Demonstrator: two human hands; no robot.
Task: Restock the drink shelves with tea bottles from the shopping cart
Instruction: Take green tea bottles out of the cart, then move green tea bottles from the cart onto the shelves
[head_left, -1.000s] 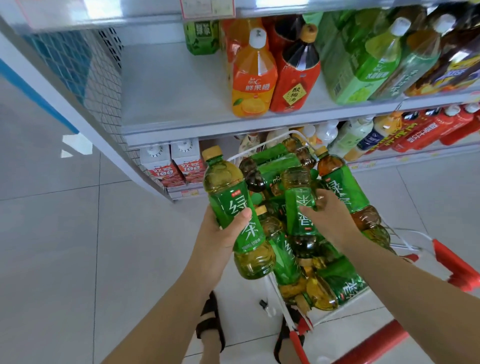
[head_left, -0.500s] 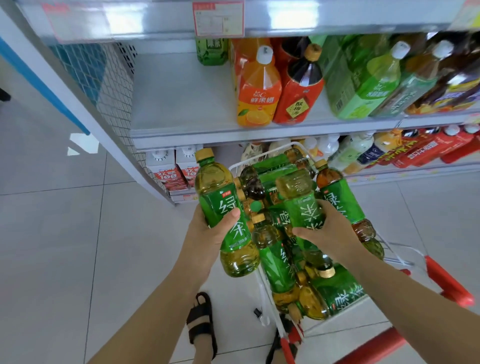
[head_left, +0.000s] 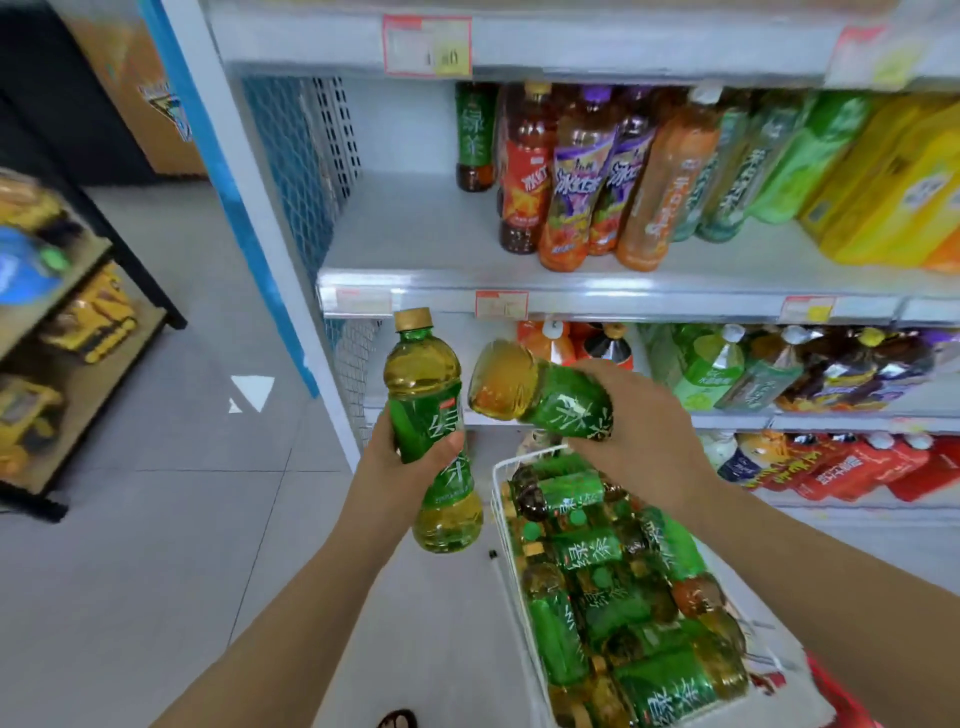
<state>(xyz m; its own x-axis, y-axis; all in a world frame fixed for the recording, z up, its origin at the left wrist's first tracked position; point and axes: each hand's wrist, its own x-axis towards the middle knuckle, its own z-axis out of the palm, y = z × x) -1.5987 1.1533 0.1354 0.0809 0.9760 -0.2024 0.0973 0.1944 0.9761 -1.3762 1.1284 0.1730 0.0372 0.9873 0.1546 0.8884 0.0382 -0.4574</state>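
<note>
Left bottle (head_left: 425, 395): green-label tea, near upright, gold cap at 12 o'clock and base at 6, held clear of the cart.
Right bottle (head_left: 550, 400): same product, lying almost flat, long axis about 10 to 4. The amber end points to 10; the other end is hidden in the palm.
Left hand (head_left: 395, 467): wrapped round the label of the left bottle, thumb across the front.
Right hand (head_left: 649, 441): closed over the right bottle from above, knuckles up.
Spacing: the two bottles are just beside each other; no contact visible.
Shopping cart (head_left: 497, 499): white wire rim at 5 o'clock from the hands.
Cart load (head_left: 597, 551): more of the same tea, piled on its sides.
Shelf (head_left: 415, 234): bare stretch at 12 o'clock, above the hands. One matching bottle (head_left: 474, 135) stands at its back, with red and purple drinks (head_left: 582, 176) at 1 o'clock.
Deciding relation: the gap sits straight above the left hand, which is the nearer, and its bottle stands cap-up. In my judgement the right bottle needs turning upright before it can be set down.
Surroundings: side rack (head_left: 156, 291) with yellow toys (head_left: 98, 322) at 9 o'clock; tiled floor (head_left: 156, 519).
</note>
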